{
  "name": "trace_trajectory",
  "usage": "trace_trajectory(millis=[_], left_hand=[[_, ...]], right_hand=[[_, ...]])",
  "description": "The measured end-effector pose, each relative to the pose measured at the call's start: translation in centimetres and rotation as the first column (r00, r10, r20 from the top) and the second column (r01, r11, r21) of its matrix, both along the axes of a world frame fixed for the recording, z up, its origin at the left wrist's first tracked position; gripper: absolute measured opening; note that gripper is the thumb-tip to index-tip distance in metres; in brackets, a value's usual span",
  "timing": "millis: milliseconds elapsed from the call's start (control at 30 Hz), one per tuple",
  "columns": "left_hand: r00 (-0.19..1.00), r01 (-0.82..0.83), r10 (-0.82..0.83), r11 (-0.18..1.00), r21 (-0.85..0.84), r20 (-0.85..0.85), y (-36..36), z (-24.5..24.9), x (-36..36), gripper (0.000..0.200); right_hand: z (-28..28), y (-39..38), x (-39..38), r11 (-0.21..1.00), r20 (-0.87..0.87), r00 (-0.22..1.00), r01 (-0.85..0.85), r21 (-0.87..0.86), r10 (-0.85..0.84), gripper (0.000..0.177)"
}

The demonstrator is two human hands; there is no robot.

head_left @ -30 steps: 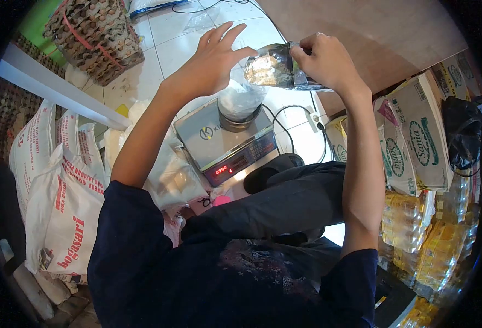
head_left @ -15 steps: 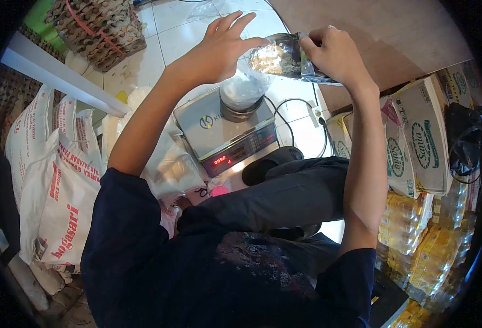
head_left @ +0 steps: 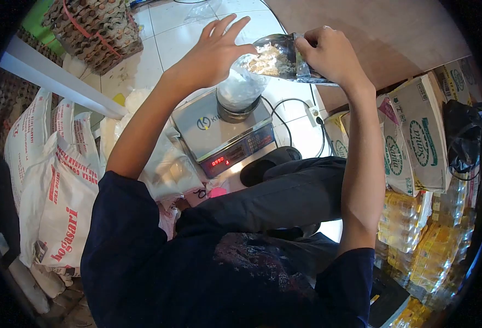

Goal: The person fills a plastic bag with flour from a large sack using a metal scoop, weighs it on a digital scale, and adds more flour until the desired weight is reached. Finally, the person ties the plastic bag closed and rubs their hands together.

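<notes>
- Right hand (head_left: 328,54): thumb and fingers pinch the rear of the scoop (head_left: 288,47), which is raised above the far side of the scale (head_left: 189,121).
- Left hand (head_left: 213,60): fingers spread; thumb at the scoop's front end. Contact cannot be confirmed.
- Plastic bag (head_left: 242,90): sits in a round container (head_left: 238,115) on the scale, near the scoop's front end.
- Spill risk: the pale contents (head_left: 271,63) could slide off if the scoop tilts while its front lies outside the bag.
- Bag risk: a knock from the scoop could fold the bag's mouth inward.
- Reading risk: pressing on the container could disturb the lit display (head_left: 219,162).
</notes>
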State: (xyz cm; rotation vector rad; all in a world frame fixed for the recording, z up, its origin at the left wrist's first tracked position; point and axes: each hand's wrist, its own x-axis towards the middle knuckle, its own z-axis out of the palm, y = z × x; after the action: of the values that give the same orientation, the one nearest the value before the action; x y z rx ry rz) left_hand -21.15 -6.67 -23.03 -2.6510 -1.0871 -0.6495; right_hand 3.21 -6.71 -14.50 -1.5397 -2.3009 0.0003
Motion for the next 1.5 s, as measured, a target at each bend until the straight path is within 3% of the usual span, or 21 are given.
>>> trace_trajectory(millis=[200, 533, 1500], left_hand=[[1.000, -0.027, 0.027, 1.000, 0.005, -0.004, 0.3, 0.4, -0.9, 0.058], [1.000, -0.010, 0.010, 1.000, 0.004, 0.024, 0.3, 0.2, -0.7, 0.064], [0.996, 0.065, -0.062, 0.997, -0.046, 0.060, -0.6, 0.2, 0.8, 0.076]], right_hand=[[-0.1, 0.0, 0.3, 1.000, -0.018, 1.000, -0.002, 0.022, 0.002, 0.042], [0.2, -0.1, 0.3, 0.999, 0.016, 1.000, 0.019, -0.031, -0.019, 0.043], [-0.3, -0.1, 0.1, 0.999, 0.007, 1.000, -0.010, 0.031, 0.009, 0.044]])
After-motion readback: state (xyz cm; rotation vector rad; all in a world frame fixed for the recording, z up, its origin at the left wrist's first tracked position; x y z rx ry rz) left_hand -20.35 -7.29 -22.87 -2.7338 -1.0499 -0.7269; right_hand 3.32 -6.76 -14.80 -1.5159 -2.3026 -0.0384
